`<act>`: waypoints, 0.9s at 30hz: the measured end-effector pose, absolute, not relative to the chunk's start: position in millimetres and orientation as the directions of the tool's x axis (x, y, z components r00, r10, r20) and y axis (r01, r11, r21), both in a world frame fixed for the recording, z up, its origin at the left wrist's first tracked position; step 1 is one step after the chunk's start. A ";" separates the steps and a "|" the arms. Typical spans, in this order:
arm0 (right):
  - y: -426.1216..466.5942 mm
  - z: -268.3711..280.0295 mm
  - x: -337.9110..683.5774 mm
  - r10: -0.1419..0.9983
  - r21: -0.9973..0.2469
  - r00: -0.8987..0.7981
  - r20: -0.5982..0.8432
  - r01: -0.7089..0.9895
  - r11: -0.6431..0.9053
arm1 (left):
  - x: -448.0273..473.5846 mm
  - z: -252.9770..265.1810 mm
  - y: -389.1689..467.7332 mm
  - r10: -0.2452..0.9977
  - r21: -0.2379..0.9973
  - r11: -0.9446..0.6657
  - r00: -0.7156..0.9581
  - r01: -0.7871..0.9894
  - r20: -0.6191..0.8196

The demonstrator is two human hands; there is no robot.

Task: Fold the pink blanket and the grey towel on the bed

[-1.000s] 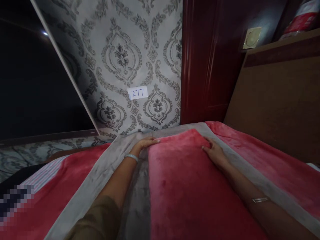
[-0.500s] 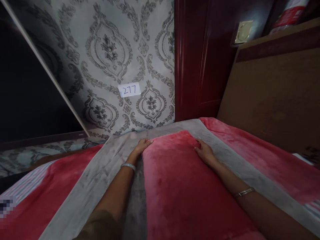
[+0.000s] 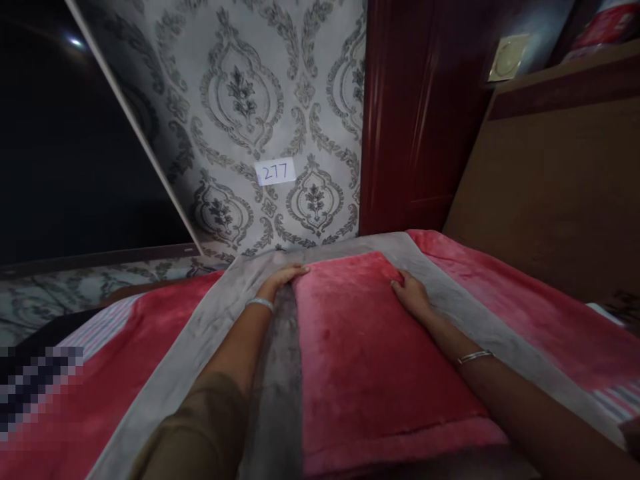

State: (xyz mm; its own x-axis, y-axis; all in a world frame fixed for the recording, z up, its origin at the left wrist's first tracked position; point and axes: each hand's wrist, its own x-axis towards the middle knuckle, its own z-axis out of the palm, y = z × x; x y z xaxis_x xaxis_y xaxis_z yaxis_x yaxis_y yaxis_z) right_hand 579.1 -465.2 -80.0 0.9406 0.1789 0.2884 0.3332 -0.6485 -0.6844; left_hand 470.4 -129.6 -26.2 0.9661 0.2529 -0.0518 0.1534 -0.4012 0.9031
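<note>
A folded red plush blanket [image 3: 370, 347] lies lengthwise in front of me on a grey plush blanket [image 3: 280, 367]. My left hand [image 3: 290, 273] holds the far left corner, thumb on top and fingers bent under the edge. At the far right corner, my right hand [image 3: 413, 293] pinches the fold's edge between thumb and fingers. The near end of the red blanket shows a lighter pink band. Underneath, the grey blanket rests over more red plush cloth [image 3: 170, 320] on both sides.
Behind stand a patterned wallpapered wall [image 3: 245, 100] with a paper marked 277 [image 3: 275, 171] and a dark red wood panel [image 3: 400, 120]. A dark screen-like panel [image 3: 80, 147] is at left. A large brown board or carton [image 3: 555, 193] rises at right. Striped cloth [image 3: 103, 327] shows at left.
My view has shifted left and back a little, so the near end of the folded red blanket now shows. Both hands remain on its far corners.
</note>
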 end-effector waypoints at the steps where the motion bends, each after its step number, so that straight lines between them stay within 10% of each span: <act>1: -465.1 -80.0 578.2 0.180 -0.679 0.939 0.294 0.338 -0.651 | 471.1 -23.8 -128.9 0.241 0.894 -0.415 0.968 0.171 -0.074; 23: -467.4 -97.0 580.4 0.179 -0.614 0.907 0.382 0.393 -0.684 | 469.3 -19.0 -153.3 0.467 0.553 -0.778 0.863 0.297 0.194; 27: -466.2 -94.5 579.1 0.185 -0.589 0.906 0.382 0.393 -0.707 | 434.4 -22.9 -201.6 0.278 0.386 -0.911 0.908 0.146 0.314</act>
State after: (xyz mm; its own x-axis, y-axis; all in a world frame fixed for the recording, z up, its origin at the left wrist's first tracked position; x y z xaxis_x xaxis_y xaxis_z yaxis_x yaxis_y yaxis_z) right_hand 579.1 -466.2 -94.5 0.9056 0.1850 0.3817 0.3925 -0.7067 -0.5887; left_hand 434.4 -201.6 -22.9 0.9077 0.2781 0.3142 0.1455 -0.9110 0.3859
